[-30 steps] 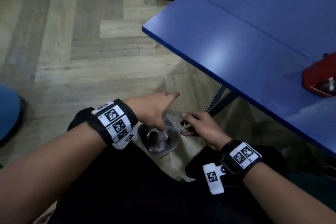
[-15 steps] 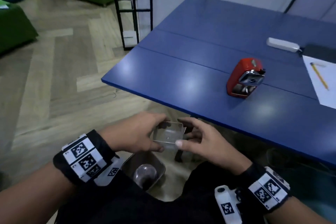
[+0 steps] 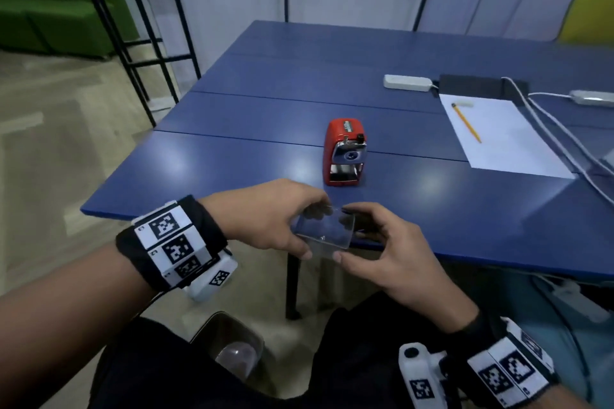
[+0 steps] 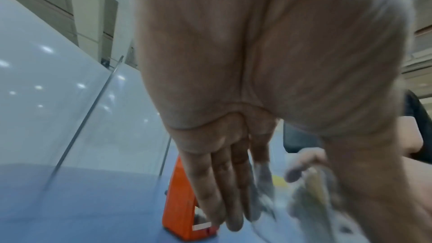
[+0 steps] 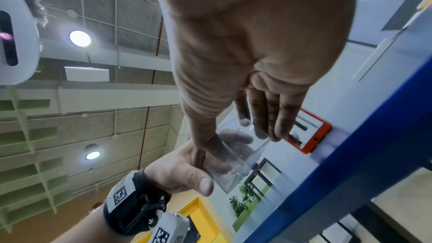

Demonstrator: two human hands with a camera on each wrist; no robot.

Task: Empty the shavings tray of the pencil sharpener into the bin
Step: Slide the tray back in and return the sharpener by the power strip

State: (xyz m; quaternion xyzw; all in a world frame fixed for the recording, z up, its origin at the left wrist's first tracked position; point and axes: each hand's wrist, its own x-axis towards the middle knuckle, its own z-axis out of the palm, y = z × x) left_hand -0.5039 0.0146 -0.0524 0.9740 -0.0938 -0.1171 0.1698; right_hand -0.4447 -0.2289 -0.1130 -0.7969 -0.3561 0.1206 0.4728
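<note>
The small clear plastic shavings tray (image 3: 324, 232) hangs in the air just before the near edge of the blue desk (image 3: 232, 163), pinched between both grips: left hand (image 3: 265, 216) on its left side, right hand (image 3: 392, 252) on its right. The red metal pencil sharpener (image 3: 345, 151) stands on the desk beyond. The dark bin (image 3: 232, 347) sits on the floor below.

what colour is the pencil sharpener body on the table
Red, with a shiny chrome front; the pencil sharpener shows best in the head view.
</note>
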